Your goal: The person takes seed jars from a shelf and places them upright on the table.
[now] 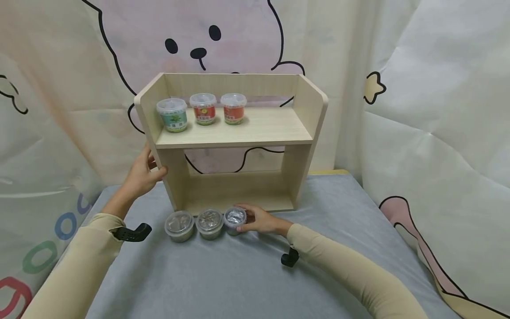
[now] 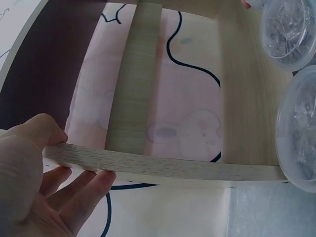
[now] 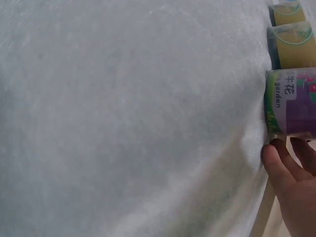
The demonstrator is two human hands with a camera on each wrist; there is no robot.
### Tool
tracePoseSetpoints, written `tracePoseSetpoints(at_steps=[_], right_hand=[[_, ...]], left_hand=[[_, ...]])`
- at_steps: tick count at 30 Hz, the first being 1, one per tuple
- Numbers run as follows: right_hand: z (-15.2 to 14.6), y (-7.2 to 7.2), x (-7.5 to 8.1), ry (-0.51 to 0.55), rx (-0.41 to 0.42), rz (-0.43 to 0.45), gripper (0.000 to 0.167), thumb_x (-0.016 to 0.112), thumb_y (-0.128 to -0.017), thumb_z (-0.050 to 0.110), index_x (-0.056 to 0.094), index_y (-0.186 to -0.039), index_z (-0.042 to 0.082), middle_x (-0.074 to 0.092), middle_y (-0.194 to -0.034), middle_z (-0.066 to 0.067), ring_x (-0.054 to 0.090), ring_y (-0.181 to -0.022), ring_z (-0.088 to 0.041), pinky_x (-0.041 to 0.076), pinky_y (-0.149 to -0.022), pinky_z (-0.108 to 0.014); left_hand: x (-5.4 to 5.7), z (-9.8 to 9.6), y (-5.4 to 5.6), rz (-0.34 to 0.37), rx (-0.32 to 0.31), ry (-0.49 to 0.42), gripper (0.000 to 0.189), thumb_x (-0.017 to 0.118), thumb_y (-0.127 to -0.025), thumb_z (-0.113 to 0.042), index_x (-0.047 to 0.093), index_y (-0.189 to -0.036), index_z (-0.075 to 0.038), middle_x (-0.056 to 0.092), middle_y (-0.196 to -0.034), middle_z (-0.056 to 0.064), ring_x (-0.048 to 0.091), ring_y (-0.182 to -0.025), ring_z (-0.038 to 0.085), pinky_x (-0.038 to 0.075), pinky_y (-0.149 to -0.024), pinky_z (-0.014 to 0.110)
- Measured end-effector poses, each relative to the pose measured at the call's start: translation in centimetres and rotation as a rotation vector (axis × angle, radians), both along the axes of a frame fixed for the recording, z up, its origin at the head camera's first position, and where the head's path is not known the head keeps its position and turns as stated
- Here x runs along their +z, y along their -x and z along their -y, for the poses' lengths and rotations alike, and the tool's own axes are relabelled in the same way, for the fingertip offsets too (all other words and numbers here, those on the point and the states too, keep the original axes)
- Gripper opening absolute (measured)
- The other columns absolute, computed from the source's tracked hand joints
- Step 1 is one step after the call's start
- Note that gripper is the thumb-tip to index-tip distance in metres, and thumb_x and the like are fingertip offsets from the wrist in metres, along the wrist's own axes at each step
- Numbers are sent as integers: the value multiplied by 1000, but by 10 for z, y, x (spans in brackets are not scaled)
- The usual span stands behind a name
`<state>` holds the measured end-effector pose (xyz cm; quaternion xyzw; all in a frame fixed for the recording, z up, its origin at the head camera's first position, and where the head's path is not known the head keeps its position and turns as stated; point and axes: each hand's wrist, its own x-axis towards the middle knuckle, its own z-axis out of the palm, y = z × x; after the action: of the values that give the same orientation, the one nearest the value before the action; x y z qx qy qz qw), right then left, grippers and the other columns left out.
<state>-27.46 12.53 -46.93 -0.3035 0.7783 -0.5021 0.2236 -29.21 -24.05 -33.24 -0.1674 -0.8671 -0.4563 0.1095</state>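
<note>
A pale wooden two-tier shelf stands on the cloth-covered table. My left hand grips the front edge of its left side panel, thumb on one face and fingers on the other. Three lidded plastic cups line up in front of the shelf: a left cup, a middle cup and a right cup with a purple label. Beside that purple-labelled cup is my right hand, its loosely bent fingertips right at the cup's side. The two other cups have yellowish labels in the right wrist view.
On the upper board sit a green-labelled cup and two red-labelled cups, one in the middle and one on the right. The lower tier has a bottom board. Printed fabric hangs behind and at both sides of the grey-blue tablecloth.
</note>
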Motion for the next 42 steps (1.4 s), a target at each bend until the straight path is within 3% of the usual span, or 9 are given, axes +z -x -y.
tracePoseSetpoints(at_steps=[6, 10, 15, 19, 26, 31, 42], right_hand=[[-10, -3, 13, -33, -73, -39, 70, 66, -97, 13, 31, -156, -1, 49, -149, -28, 50, -139, -42, 45, -114, -49], [-17, -1, 26, -2, -101, -109, 57, 62, -98, 9, 40, -148, -8, 50, -144, -35, 51, -135, -48, 46, -112, -49], [-23, -2, 51, 21, -112, -169, 52, 61, -97, 5, 44, -144, -10, 52, -143, -32, 51, -132, -52, 48, -111, -48], [-23, -8, 74, 32, -119, -197, 53, 63, -97, 8, 46, -143, -9, 54, -142, -29, 55, -131, -47, 47, -112, -49], [-19, -17, 105, 23, -93, -209, 50, 63, -98, 8, 48, -143, -5, 55, -143, -25, 58, -130, -39, 50, -109, -41], [-16, -23, 130, 101, -88, -228, 48, 61, -98, 7, 49, -143, -2, 56, -143, -23, 58, -131, -37, 53, -106, -39], [-14, -18, 187, 183, -123, -309, 45, 58, -97, 3, 51, -141, -4, 57, -142, -23, 58, -131, -35, 54, -105, -38]], left_hand=[[1, -2, 0, 11, 7, 6, 94, 59, -94, -4, 5, -162, -40, 38, -155, 31, 50, -130, 58, 62, -76, 53], [0, -1, 0, 21, 12, 12, 95, 60, -95, -5, 4, -163, -40, 38, -155, 32, 50, -130, 58, 62, -75, 54], [-1, 0, 2, 8, -9, 13, 95, 59, -95, -4, 2, -163, -37, 37, -155, 34, 48, -130, 61, 62, -75, 56], [-2, 1, 1, 29, -8, 13, 95, 58, -96, -4, 0, -163, -37, 36, -155, 34, 47, -132, 60, 61, -79, 59], [-1, 0, -3, 21, -27, 20, 95, 57, -96, -2, -2, -163, -35, 34, -156, 32, 47, -131, 61, 59, -79, 63], [-1, -1, -1, 19, -25, 21, 95, 58, -96, -4, -2, -163, -34, 37, -154, 35, 47, -131, 60, 60, -79, 61], [-5, 2, 4, 20, -26, 28, 96, 58, -95, -3, -2, -163, -33, 35, -155, 35, 46, -131, 62, 60, -79, 61]])
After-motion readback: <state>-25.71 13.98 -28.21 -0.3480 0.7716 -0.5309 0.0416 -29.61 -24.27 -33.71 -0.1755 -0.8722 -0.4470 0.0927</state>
